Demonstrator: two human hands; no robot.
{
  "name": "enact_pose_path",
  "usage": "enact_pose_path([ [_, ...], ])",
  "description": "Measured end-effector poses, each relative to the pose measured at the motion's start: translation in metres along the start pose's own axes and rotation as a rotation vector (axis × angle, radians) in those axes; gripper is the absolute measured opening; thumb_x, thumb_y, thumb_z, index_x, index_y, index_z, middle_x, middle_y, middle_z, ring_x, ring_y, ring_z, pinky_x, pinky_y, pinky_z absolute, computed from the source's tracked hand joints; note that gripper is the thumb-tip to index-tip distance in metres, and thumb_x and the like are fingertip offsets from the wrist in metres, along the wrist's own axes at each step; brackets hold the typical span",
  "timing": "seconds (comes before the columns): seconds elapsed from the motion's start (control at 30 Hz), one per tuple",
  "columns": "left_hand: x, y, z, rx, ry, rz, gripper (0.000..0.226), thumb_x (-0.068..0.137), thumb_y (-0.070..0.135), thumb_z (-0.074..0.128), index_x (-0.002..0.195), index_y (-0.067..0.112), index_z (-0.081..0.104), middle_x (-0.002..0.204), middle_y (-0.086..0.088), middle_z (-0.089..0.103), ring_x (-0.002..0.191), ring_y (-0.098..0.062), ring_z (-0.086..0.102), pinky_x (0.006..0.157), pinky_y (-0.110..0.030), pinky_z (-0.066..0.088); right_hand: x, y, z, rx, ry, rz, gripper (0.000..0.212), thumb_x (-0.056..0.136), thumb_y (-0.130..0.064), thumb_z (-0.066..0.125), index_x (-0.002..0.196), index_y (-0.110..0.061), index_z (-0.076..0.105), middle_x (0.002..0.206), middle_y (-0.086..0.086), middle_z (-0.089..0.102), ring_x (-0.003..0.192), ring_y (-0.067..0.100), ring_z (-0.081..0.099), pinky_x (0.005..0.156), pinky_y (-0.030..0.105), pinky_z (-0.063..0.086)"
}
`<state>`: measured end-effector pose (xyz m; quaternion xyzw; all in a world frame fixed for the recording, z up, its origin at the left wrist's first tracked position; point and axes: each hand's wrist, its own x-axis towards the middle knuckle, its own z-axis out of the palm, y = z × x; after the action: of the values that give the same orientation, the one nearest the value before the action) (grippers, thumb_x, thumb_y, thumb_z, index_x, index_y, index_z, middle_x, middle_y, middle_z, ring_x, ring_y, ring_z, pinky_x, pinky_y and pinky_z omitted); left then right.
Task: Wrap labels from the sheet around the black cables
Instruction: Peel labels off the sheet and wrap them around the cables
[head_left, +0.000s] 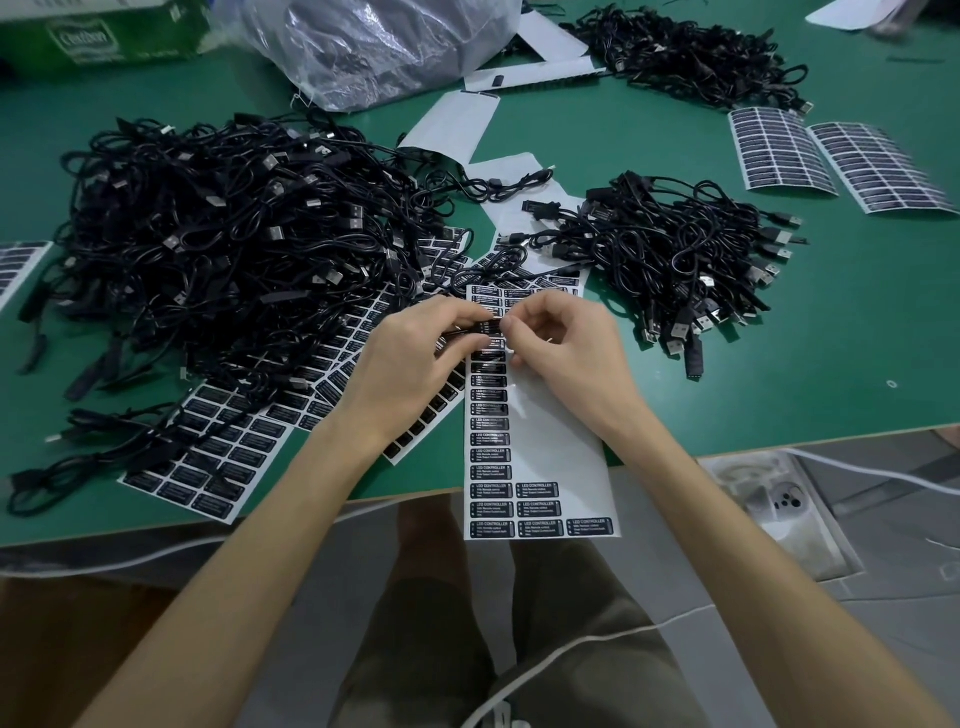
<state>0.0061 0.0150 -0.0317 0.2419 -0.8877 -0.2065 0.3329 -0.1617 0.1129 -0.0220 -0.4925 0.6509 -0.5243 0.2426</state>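
Left hand (415, 358) and right hand (563, 343) both pinch one cable (480, 328) over the label sheet (550, 447); wrap could set crooked (seam hidden by fingertips) if either pinch slips.

Setting: small assembly and labelling workshop. Evidence: green-topped desk (831, 364); bulk heap of black cables (234, 249) at left, smaller heaps at right (675, 260) and far right (691, 52); printed label sheets (524, 499) fanned at the near edge, more at far right (779, 150); stripped backing sheets (452, 124) far centre; clear plastic bag (374, 47) and green carton (104, 36) at the far edge; grey tiled floor (883, 597) below.
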Motion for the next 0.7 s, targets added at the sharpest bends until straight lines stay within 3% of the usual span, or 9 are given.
enact_pose_path([
  [0.23, -0.0002, -0.0008, 0.0002, 0.015, 0.0, -0.003, 0.027, 0.093, 0.018, 0.076, 0.119, 0.012, 0.072, 0.11, 0.002, 0.074, 0.099, -0.011, 0.07, 0.091, -0.04, 0.058, -0.0032, -0.0039, -0.0016, 0.058, -0.009, -0.014, 0.009, 0.095, -0.015, 0.069, 0.087, -0.017, 0.071, 0.075, 0.0, 0.072, 0.067, 0.016, 0.071, 0.068, 0.031, 0.056],
  [0.53, -0.0002, 0.003, -0.0005, -0.036, 0.034, 0.004, 0.03, 0.091, 0.018, 0.078, 0.12, 0.013, 0.073, 0.109, 0.013, 0.07, 0.1, 0.001, 0.066, 0.095, -0.02, 0.055, -0.0024, -0.0035, -0.0027, 0.053, 0.019, 0.049, 0.012, 0.096, -0.018, 0.068, 0.086, -0.015, 0.072, 0.068, -0.002, 0.071, 0.06, 0.006, 0.067, 0.068, 0.032, 0.056],
  [0.7, -0.0004, 0.003, -0.0006, -0.033, 0.037, 0.013, 0.03, 0.09, 0.018, 0.079, 0.118, 0.011, 0.073, 0.107, 0.012, 0.07, 0.098, -0.002, 0.067, 0.093, -0.021, 0.055, -0.0029, -0.003, -0.0023, 0.052, 0.019, 0.061, 0.012, 0.096, -0.019, 0.068, 0.085, -0.016, 0.072, 0.069, 0.0, 0.072, 0.06, 0.007, 0.067, 0.07, 0.036, 0.058],
])
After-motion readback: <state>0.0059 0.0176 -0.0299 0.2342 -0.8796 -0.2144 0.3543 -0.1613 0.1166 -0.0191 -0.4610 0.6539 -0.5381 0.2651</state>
